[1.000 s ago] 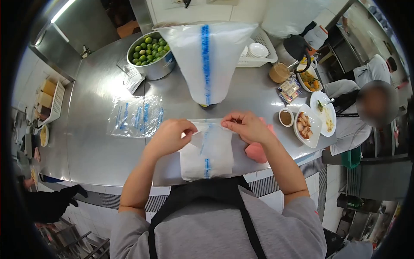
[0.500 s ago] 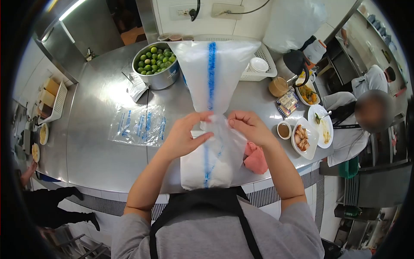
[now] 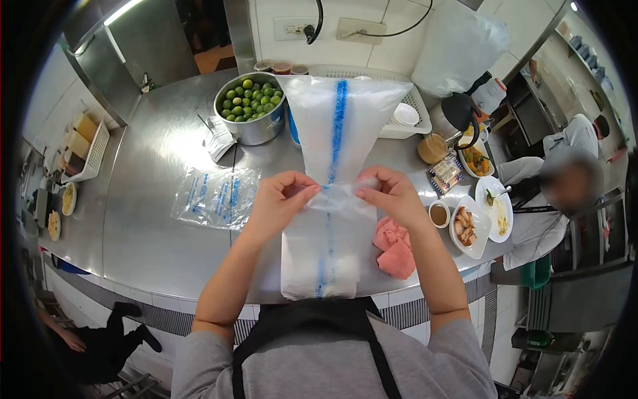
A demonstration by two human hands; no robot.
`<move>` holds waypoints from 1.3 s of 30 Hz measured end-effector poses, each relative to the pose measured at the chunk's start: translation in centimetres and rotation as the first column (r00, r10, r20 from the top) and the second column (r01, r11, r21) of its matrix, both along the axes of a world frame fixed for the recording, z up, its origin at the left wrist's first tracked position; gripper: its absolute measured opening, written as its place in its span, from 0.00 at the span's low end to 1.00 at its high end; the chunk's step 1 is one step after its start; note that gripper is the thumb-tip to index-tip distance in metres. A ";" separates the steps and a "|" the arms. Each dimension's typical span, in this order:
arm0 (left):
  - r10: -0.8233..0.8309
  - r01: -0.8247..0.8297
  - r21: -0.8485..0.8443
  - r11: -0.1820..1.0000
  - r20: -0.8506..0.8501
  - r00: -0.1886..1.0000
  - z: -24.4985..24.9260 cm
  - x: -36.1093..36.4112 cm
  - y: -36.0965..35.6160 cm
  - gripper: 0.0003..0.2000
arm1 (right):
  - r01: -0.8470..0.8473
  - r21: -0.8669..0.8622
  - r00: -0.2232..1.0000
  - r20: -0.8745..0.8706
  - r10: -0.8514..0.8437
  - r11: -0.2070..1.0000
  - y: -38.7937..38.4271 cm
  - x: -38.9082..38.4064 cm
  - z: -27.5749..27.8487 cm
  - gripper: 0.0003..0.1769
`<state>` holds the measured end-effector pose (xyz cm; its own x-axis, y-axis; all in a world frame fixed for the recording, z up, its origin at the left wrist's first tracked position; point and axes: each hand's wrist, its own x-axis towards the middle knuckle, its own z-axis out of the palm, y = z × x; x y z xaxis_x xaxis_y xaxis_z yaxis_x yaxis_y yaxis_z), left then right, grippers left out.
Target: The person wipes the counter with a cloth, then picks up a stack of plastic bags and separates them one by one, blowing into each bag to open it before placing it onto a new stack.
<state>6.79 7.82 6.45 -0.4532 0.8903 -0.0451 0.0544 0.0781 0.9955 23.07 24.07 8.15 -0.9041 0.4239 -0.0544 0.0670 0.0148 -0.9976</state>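
Clear plastic bags [image 3: 319, 266] with a blue printed stripe lie stacked at the counter's near edge. Above them a whitish plastic bag [image 3: 362, 120] with the same stripe stretches away from me, narrowing toward my hands. My left hand [image 3: 286, 199] pinches the film at the narrow part between thumb and index finger. On the other side of the stripe, my right hand [image 3: 392, 193] pinches the film too. Between both hands the film is drawn into a taut horizontal band. A crumpled pink cloth [image 3: 394, 256] lies just beneath my right forearm.
A metal pot [image 3: 259, 130] of small green citrus fruit stands at the back. Left of the bags lies a clear printed packet [image 3: 216, 196]. Plates [image 3: 495, 226], a sauce cup [image 3: 438, 214] and a jug [image 3: 452, 116] crowd the right, beside a person [image 3: 531, 219].
My left fingers, apart before, have closed on the film. My hands now hold it stretched sideways. At the far left, the other person has moved away from the counter.
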 end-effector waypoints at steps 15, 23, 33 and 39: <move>0.376 -0.053 0.473 0.879 -0.621 0.688 -1.0 -0.8 0.4 0.04 | 0.241 0.320 0.968 -0.142 -0.205 0.916 -1.9 -0.3 -0.7 0.05; 0.121 -0.160 0.202 0.966 0.192 0.974 0.3 -1.8 1.2 0.08 | 0.051 -0.082 0.792 -0.604 -0.090 0.995 -1.8 -2.2 1.0 0.06; -0.401 0.337 0.378 0.863 0.104 0.910 4.6 -2.8 0.5 0.09 | -0.079 -0.237 0.903 -0.429 -0.031 0.968 1.5 0.5 1.7 0.05; 0.269 -0.196 0.282 0.939 -0.252 0.930 12.7 -3.7 4.9 0.08 | 0.323 -0.022 0.894 -0.322 -0.312 0.946 4.8 -3.6 10.7 0.06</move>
